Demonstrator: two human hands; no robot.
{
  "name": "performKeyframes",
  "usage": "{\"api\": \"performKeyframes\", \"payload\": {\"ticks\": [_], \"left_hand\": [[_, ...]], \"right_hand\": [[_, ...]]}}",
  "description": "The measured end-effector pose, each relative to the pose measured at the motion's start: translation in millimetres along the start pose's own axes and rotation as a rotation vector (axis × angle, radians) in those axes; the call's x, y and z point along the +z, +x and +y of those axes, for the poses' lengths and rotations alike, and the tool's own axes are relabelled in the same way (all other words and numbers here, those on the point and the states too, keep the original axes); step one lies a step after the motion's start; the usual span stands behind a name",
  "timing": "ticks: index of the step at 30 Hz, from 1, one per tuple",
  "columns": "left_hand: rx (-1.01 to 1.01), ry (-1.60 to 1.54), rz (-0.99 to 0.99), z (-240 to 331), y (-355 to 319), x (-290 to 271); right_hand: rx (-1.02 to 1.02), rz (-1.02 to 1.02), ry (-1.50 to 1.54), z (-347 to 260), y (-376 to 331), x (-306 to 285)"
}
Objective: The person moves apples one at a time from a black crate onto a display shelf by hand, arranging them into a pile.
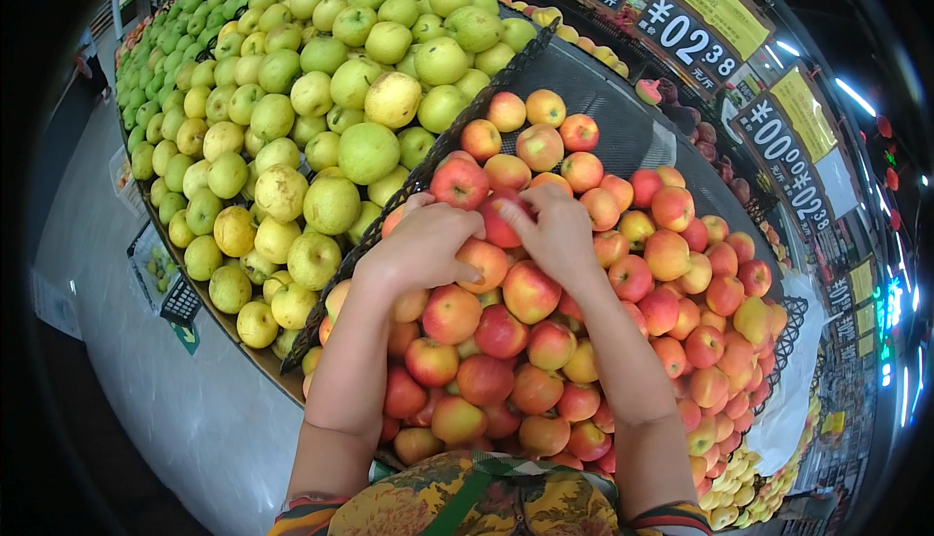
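Observation:
Both my hands reach into a heap of red and yellow apples (501, 331). My right hand (556, 236) is closed on a red apple (499, 228), its thumb and fingertips bent over the top. Just to the left, my left hand (420, 246) curls down over the heap, with its thumb by an orange-red apple (484, 262). Its fingers bend round an apple mostly hidden under the palm. Another red apple (460, 182) lies right beyond the left fingertips.
A black mesh divider (428, 161) separates the apples from a pile of yellow-green pears (321, 196). Green fruit (175, 69) lies farther left. Price signs (686, 35) hang at the back right. A black basket (180, 301) stands on the grey floor at left. White plastic (786, 410) drapes at right.

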State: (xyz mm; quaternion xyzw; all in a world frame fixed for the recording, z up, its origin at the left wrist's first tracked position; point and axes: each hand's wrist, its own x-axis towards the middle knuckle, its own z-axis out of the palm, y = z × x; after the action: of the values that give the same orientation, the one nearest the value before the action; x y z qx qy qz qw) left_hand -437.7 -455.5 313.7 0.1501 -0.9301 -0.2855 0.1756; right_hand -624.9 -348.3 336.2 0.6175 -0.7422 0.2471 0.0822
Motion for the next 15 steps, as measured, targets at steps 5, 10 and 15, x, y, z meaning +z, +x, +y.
{"api": "performKeyframes", "payload": {"ticks": [5, 10, 15], "left_hand": [[-0.038, -0.162, 0.244, 1, 3, -1], [-0.062, -0.192, 0.521, 0, 10, 6], [-0.100, -0.099, 0.646, -6, 14, 7]], "right_hand": [[-0.057, -0.108, 0.228, 13, -3, -16], [0.026, 0.183, -0.098, 69, 7, -63], [0.172, -0.042, -0.079, 115, -6, -59]]}}
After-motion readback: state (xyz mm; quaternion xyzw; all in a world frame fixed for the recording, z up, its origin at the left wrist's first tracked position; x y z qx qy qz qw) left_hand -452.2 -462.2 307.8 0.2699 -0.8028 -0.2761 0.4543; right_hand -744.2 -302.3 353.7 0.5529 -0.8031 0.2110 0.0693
